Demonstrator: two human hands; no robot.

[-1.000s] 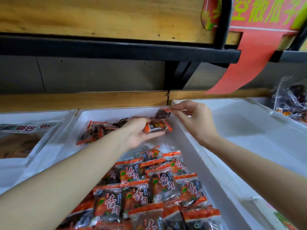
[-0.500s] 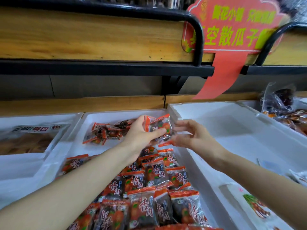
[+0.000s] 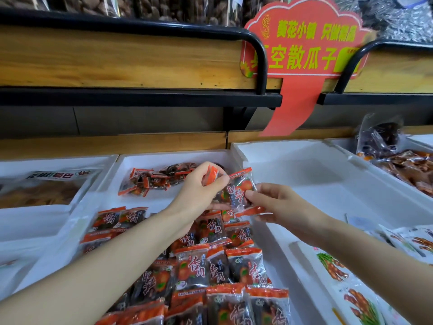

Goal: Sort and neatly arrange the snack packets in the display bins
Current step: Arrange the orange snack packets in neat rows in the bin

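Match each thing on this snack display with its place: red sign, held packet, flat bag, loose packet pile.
Things:
1. red sign
2. held packet
3. flat bag
4. loose packet pile

Places:
a. in the leftmost bin
b. between the left hand and the right hand
c. on the upper shelf
d. at the back of the middle bin

Pairs: 1-c, 2-b, 3-a, 4-d

Two bare forearms [image 3: 105,266], bare hands [image 3: 199,193].

Shop: bulk snack bins [image 3: 236,148], red promo sign [image 3: 302,43], shelving [image 3: 140,97]
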